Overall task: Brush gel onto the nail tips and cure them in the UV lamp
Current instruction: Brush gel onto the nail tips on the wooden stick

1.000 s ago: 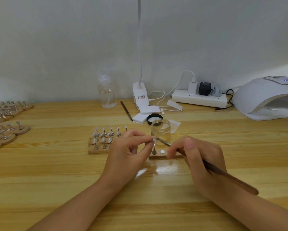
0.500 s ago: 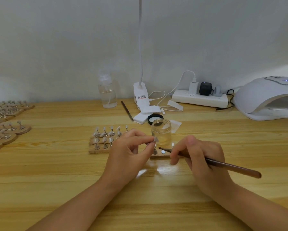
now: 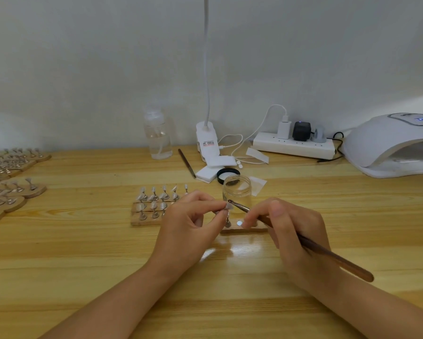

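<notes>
My left hand pinches a small metal stand with a clear nail tip on top, held just above a small wooden base. My right hand grips a brown brush like a pen, and its fine tip touches the nail tip. An open clear gel jar stands right behind the nail tip. A wooden rack of several nail tips on stands sits left of my left hand. The white UV lamp is at the far right of the table.
More wooden racks with nail tips crowd the left edge. At the back stand a clear bottle, a clip lamp base, a power strip, white pads, the jar's black lid and a spare brush.
My right hand drew the brush back and flattened it, then raised its tip again to the nail tip. My left hand kept holding the stand in place.
</notes>
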